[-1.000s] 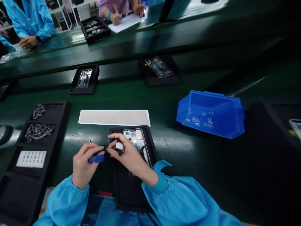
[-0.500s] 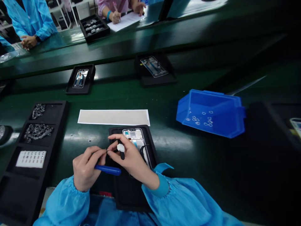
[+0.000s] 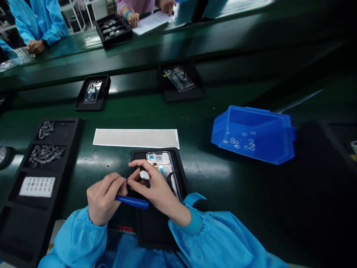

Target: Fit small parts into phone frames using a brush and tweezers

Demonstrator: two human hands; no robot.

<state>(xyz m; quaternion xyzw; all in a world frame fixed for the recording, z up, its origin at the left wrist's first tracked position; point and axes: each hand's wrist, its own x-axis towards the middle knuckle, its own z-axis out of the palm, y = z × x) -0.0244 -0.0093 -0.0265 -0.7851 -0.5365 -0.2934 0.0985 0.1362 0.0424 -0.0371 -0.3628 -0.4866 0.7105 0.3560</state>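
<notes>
My left hand (image 3: 102,199) is closed around a blue pen-shaped tool (image 3: 134,202), which points right across the black tray (image 3: 156,230). Its thumb and forefinger meet the fingertips of my right hand (image 3: 160,195) at a tiny dark piece, too small to name. A short black stick with a white end (image 3: 144,175) is lodged between the fingers of my right hand. Beneath that hand, an opened phone housing (image 3: 161,158) lies in the tray, partly covered by the fingers. A black cable or strap shows beside the right wrist.
At left is a long black compartment tray (image 3: 68,143) with small clear parts and a white card (image 3: 37,187). A pale strip (image 3: 136,137) lies ahead; a blue bin (image 3: 253,123) with small frames sits right. Two phone trays stand beyond. Co-workers' hands (image 3: 36,47) rest across the bench.
The blue tool's free end has shifted slightly right. Both hands keep their pinch at the same place. The view has moved a little, and the co-worker's writing hand across the bench has shifted left.
</notes>
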